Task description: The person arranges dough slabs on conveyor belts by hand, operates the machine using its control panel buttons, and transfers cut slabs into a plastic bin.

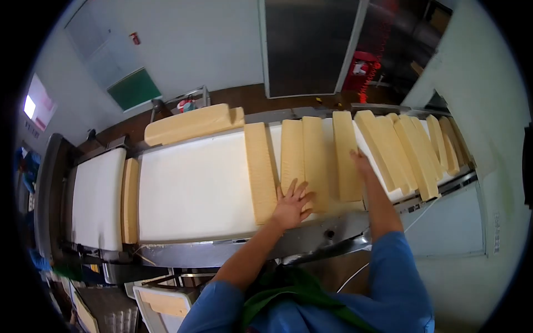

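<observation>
Several long pale-yellow loaf-like slabs lie crosswise on a white conveyor belt [194,191]. My left hand [291,206] is open, its fingers spread over the near ends of two adjoining slabs, a left one [292,150] and a right one [315,161]. Another slab [259,172] lies just left of that hand. My right hand [361,162] is closed at the right edge of a separate slab [347,180]; part of its fingers is hidden against the side. Gaps show between this slab and its neighbours.
More slabs [383,147] lean close together at the belt's right end. A thick block [189,125] rests along the far edge. One narrow slab [130,201] stands by the left belt section [97,200]. A metal rail [194,255] runs along the near side.
</observation>
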`<state>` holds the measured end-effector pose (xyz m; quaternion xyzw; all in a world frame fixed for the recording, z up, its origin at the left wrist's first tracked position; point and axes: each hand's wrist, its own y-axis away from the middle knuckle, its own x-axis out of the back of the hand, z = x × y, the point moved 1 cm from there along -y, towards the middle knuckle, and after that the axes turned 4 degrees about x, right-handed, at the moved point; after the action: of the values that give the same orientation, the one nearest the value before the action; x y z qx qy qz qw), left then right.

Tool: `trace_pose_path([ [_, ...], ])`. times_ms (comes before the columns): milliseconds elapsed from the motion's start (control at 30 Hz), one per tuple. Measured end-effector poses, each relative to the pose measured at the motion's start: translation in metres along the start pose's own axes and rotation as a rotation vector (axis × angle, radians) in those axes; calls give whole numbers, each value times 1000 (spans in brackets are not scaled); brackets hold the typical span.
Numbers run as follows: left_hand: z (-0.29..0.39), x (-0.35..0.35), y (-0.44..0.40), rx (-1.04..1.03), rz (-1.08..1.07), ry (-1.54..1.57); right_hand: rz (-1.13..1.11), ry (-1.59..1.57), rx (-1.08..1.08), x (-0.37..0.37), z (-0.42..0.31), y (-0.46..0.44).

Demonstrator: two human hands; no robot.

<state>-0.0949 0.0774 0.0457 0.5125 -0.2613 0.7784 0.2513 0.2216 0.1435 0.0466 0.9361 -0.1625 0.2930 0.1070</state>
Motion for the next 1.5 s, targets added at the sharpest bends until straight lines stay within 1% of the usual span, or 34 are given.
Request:
trace_pose_path([
  [33, -1, 3, 1, 22, -52, 7, -21, -1, 14, -20, -1, -1],
  [67, -5, 5, 6, 48, -49, 0, -65, -269, -47, -46, -1, 2],
  [100, -7, 6, 17, 37, -22, 63, -112, -534, -118, -69, 1, 9],
  [133, -9, 12, 25, 24, 10, 128, -137, -532, -113, -81, -4, 19],
  [233, -25, 34, 65, 64, 50, 121, -233, -467, -127, -114, -24, 52],
  [300, -43, 50, 97, 100, 89, 110, -273, -474, -45, -145, -47, 75],
  [333, -54, 60, 114, 137, 97, 97, -311, -475, -35, -163, -64, 87],
  [400, -78, 82, 146, 237, 202, 178, -305, -474, -19, -202, -100, 107],
  [433, -94, 94, 163, 270, 220, 158, -342, -478, 2, -228, -107, 109],
  [500, -127, 118, 206, 338, 326, 146, -365, -584, 84, -294, -105, 114],
  [567, -158, 139, 250, 437, 347, 11, -389, -393, 51, -364, -112, 121],
  [600, -177, 146, 272, 481, 365, -7, -354, -519, 136, -401, -128, 134],
  [633, -186, 156, 288, 557, 364, -88, -306, -646, 218, -436, -149, 150],
  [667, -202, 157, 306, 639, 336, -193, -351, -529, 329, -465, -170, 158],
  [700, -213, 161, 321, 740, 304, -319, -285, -368, 383, -479, -207, 179],
  [733, -221, 167, 333, 863, 320, -331, -278, -190, 442, -502, -230, 191],
  [767, -236, 166, 347, 975, 365, -367, -335, 41, 463, -510, -251, 205],
  [800, -240, 167, 351, 957, 360, -366, -320, 39, 452, -501, -260, 206],
  [867, -241, 168, 352, 1092, 415, -340, -563, 171, 515, -486, -269, 206],
  [933, -225, 160, 333, 1137, 379, -304, -863, 283, 750, -474, -242, 172],
  [967, -215, 155, 323, 1051, 382, -274, -885, 162, 637, -418, -249, 178],
  [1000, -202, 149, 315, 964, 377, -238, -829, 168, 584, -392, -227, 162],
  [1067, -181, 131, 303, 833, 259, -201, -475, 143, 568, -326, -169, 126],
  [1133, -170, 113, 302, 817, 207, -346, 38, 359, 624, -239, -92, 88],
  [1167, -172, 113, 301, 862, 178, -367, 117, 304, 421, -190, -53, 73],
  [1200, -176, 110, 304, 840, 211, -391, 209, 363, 333, -134, -30, 71],
  [1233, -180, 109, 304, 842, 214, -397, 289, 533, 201, -91, 1, 64],
  [1267, -178, 108, 303, 854, 217, -405, 391, 734, 195, -53, 21, 70],
  [1300, -178, 108, 306, 845, 217, -401, 510, 797, 204, -30, 52, 71],
  [1333, -179, 109, 306, 859, 224, -393, 520, 798, 193, -16, 55, 80],
  [1400, -181, 104, 305, 862, 234, -389, 372, 871, 46, 8, 60, 96],
  [1433, -183, 98, 303, 911, 244, -382, 394, 906, 98, 5, 54, 98],
  [1467, -185, 91, 302, 961, 250, -371, 400, 906, 91, 0, 49, 102],
  [1500, -179, 88, 296, 951, 246, -371, 330, 828, 48, -4, 32, 114],
])
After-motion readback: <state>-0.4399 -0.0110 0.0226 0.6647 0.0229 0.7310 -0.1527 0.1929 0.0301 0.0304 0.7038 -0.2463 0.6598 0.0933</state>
